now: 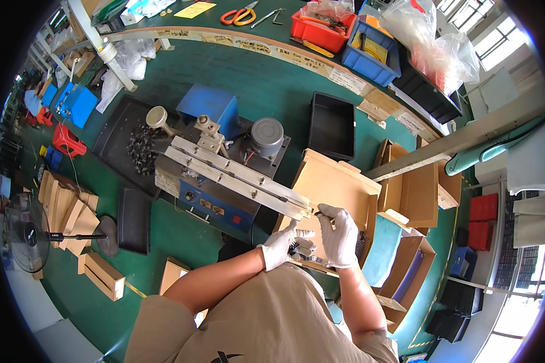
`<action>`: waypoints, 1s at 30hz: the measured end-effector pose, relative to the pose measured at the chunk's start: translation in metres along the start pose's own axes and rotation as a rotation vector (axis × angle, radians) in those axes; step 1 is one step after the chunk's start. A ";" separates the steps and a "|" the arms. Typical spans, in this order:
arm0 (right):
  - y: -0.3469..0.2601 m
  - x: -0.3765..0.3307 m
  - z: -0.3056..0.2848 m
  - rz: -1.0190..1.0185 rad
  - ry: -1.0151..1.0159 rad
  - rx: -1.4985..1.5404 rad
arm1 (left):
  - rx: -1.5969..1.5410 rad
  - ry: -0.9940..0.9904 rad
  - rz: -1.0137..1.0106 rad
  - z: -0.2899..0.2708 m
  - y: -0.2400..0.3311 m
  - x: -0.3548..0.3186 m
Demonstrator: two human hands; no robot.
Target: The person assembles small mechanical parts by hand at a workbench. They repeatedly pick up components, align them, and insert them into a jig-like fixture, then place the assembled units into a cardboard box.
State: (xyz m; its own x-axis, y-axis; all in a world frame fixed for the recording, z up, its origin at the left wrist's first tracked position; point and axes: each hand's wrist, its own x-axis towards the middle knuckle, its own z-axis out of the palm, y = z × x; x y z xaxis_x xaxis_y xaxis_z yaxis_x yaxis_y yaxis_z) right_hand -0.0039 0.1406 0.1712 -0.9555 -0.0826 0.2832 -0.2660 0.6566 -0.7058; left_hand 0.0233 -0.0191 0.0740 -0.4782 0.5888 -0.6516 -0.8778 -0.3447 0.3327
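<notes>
Both my hands wear white gloves and work at the near right end of a long metal feed rail (242, 181) on a bench machine. My right hand (339, 236) is closed in a pinch at the rail's end, on a small dark part whose kind is too small to tell. Just below it, my left hand (281, 247) curls around several small dark metal parts (295, 247). Beneath my hands stands an open cardboard box (336, 175), with more small metal parts low inside it. The machine's blue control box (215, 209) sits under the rail.
A black tray (112, 136) of loose dark parts lies left of the machine, and another black tray (333, 127) stands behind the box. Cardboard boxes (409, 181) crowd the right. On the shelf are scissors (239, 15), a red bin (324, 30) and a blue bin (371, 51).
</notes>
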 end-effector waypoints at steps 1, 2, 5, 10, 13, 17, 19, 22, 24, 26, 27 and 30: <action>0.003 0.001 0.004 -0.031 -0.004 -0.006 | -0.007 0.002 0.004 0.000 0.000 0.000; 0.004 0.002 0.008 -0.062 -0.010 -0.013 | 0.068 0.022 0.064 0.002 0.001 -0.002; 0.002 0.002 0.016 -0.109 0.015 -0.020 | 0.131 0.022 0.135 0.007 0.005 -0.010; 0.001 0.004 0.021 -0.180 0.044 -0.077 | -0.168 -0.084 0.033 -0.004 0.005 -0.004; -0.013 -0.002 0.016 -0.048 0.101 0.020 | -0.284 -0.071 0.042 0.000 0.004 -0.003; 0.000 -0.031 0.003 -0.030 -0.093 -0.140 | -0.314 -0.098 0.081 0.000 0.003 0.001; -0.005 -0.039 0.004 -0.158 -0.237 -0.237 | -0.302 -0.213 0.106 -0.024 -0.011 0.019; -0.011 -0.043 0.005 -0.154 -0.305 -0.356 | -0.348 -0.413 0.041 -0.023 -0.002 0.009; -0.003 -0.045 0.008 -0.173 -0.308 -0.355 | -0.293 -0.348 0.070 -0.027 -0.010 0.017; 0.003 -0.043 0.005 -0.176 -0.286 -0.316 | -0.260 -0.267 0.077 -0.023 -0.011 0.019; -0.001 -0.041 -0.002 -0.106 -0.298 -0.325 | -0.254 -0.217 0.070 -0.017 -0.009 0.016; -0.001 -0.037 -0.006 0.321 -0.315 0.191 | -0.129 -0.169 0.096 -0.006 -0.002 0.007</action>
State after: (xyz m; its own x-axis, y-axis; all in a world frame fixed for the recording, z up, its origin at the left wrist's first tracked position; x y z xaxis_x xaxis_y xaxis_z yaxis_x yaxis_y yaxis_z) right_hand 0.0328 0.1475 0.1650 -0.9775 -0.1404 -0.1574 0.0578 0.5394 -0.8400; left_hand 0.0216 -0.0191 0.0647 -0.5672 0.6591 -0.4937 -0.8220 -0.4897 0.2907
